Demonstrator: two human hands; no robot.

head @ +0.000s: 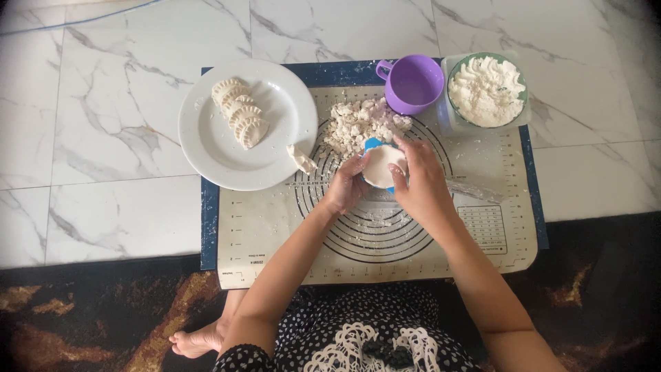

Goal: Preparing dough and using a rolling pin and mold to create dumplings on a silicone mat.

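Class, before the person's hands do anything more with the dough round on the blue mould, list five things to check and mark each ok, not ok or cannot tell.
1. Flat white dough round lies on the small blue plastic mould: ok.
2. Left hand steadies the mould: ok.
3. Right hand touches the round: ok.
4. Filling on the round: cannot tell.
5. Round white plate has bare room beside the four crimped dumplings: ok.
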